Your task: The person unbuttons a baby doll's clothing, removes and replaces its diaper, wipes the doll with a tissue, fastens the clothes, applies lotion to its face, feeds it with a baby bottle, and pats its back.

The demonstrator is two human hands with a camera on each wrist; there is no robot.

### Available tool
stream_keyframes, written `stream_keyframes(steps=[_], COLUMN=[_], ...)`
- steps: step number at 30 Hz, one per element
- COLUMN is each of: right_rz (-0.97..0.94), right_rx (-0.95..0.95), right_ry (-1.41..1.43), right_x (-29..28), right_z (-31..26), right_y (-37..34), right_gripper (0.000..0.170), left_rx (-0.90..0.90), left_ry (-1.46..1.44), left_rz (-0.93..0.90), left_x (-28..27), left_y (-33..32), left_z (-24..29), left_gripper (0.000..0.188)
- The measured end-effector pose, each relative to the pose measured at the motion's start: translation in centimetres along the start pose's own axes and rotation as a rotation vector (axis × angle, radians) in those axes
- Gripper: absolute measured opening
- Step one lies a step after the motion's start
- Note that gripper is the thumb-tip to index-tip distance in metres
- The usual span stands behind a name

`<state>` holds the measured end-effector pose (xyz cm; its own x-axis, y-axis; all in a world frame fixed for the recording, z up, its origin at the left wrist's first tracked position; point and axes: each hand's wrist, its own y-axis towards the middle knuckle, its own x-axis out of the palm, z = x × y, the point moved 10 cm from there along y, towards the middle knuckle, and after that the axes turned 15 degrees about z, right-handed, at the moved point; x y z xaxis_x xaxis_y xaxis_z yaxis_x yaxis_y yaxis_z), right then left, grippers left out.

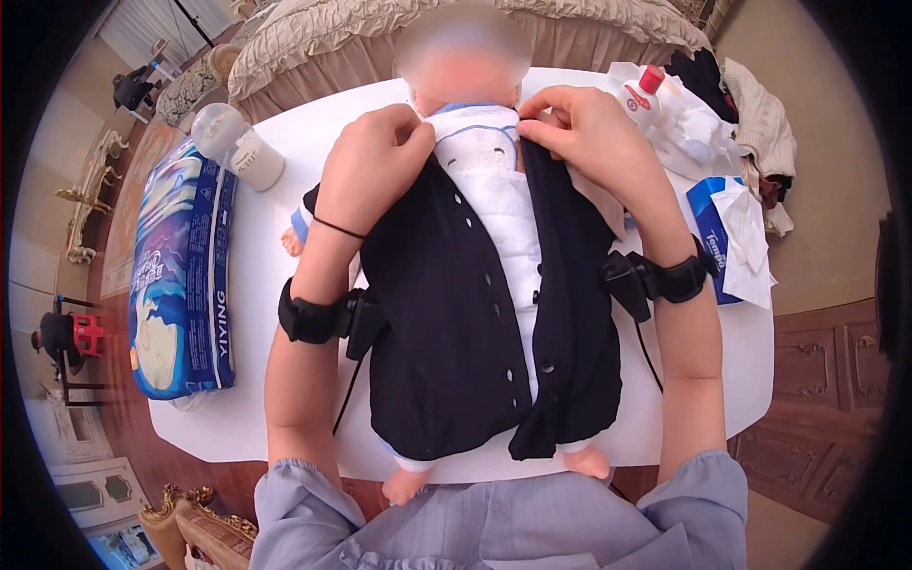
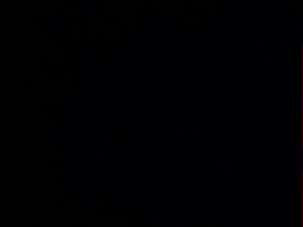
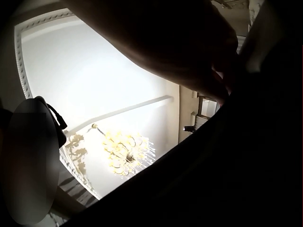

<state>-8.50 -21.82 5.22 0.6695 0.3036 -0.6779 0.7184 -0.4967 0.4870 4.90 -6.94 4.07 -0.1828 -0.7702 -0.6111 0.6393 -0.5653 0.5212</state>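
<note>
In the head view a baby doll [image 1: 587, 463] in a white outfit with blue trim [image 1: 480, 157] lies face up. Over it is a black cardigan [image 1: 437, 332], unfastened down the front, buttonholes on one edge and buttons on the other. My left hand [image 1: 378, 161] pinches the cardigan's left-side edge near the neck. At the opposite edge, my right hand [image 1: 597, 133] pinches the cloth between thumb and fingers. In the right wrist view that hand [image 3: 189, 52] shows dark above black cloth [image 3: 213, 165]. The left wrist view is black.
The doll lies on a white table [image 1: 313, 423]. Left stand a blue diaper pack [image 1: 185, 275] and a bottle with white contents [image 1: 256, 161]. On the right are a red-capped bottle [image 1: 641, 98], a tissue pack [image 1: 708, 233] and clothes [image 1: 760, 123]. A skirted bed [image 1: 323, 66] stands behind.
</note>
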Motion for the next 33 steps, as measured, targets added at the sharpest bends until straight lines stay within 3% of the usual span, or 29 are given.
stream_keyframes(steps=[5, 8, 10, 14, 16, 20, 22, 26, 28, 30, 32, 33], right_rz=[0.135, 0.135, -0.106, -0.152, -0.104, -0.088, 0.113, 0.005, -0.327, -0.333, -0.520, -0.521], right_rx=[-0.181, -0.071, 0.167, 0.200, 0.091, 0.148, 0.002, -0.123, 0.196, 0.461, 0.475, 0.474], right_ry=[-0.114, -0.123, 0.011, 0.057, -0.126, -0.190, -0.281, -0.403, 0.088, 0.759, 1.069, 1.069], right_x=[-1.8, -4.0, -2.7, -1.2, -1.3, -1.6, -3.5, -1.9, -0.2, -0.3, 0.3, 0.3], right_z=[-0.4, -0.1, 1.0, 1.6, 1.6, 2.0, -1.3, -2.2, 1.8, 4.1, 3.2, 3.8], right_y=[0.0, 0.5, -0.4, -0.9, -0.6, -0.6, -0.9, -2.0, -1.6, -1.4, -1.7, -1.6], right_gripper=[0.027, 0.025, 0.026, 0.034, 0.034, 0.043, 0.044, 0.042, 0.036, 0.024, 0.023, 0.023], left_rx=[-0.153, -0.225, -0.221, -0.239, -0.279, -0.228, -0.176, -0.157, -0.166, -0.132, -0.134, -0.132], left_ry=[-0.274, -0.329, -0.344, -0.426, -0.468, -0.455, -0.414, -0.390, -0.401, -0.452, -0.475, -0.496], left_rz=[-0.145, -0.207, -0.206, -0.186, -0.188, -0.201, -0.183, -0.189, -0.196, -0.132, -0.127, -0.129], left_x=[1.3, 2.0, 2.2, 2.0, 2.0, 2.4, 2.5, 2.7, 2.8, 2.4, 2.6, 2.7], left_y=[-0.9, -1.3, -1.4, -1.5, -1.7, -1.7, -1.6, -1.6, -1.6, -1.4, -1.4, -1.4], left_z=[-0.1, -0.4, -0.5, -0.4, -0.5, -0.6, -0.7, -0.7, -0.8, -0.5, -0.6, -0.6], left_gripper=[0.025, 0.024, 0.024, 0.023, 0.023, 0.021, 0.020, 0.020, 0.020, 0.028, 0.028, 0.028])
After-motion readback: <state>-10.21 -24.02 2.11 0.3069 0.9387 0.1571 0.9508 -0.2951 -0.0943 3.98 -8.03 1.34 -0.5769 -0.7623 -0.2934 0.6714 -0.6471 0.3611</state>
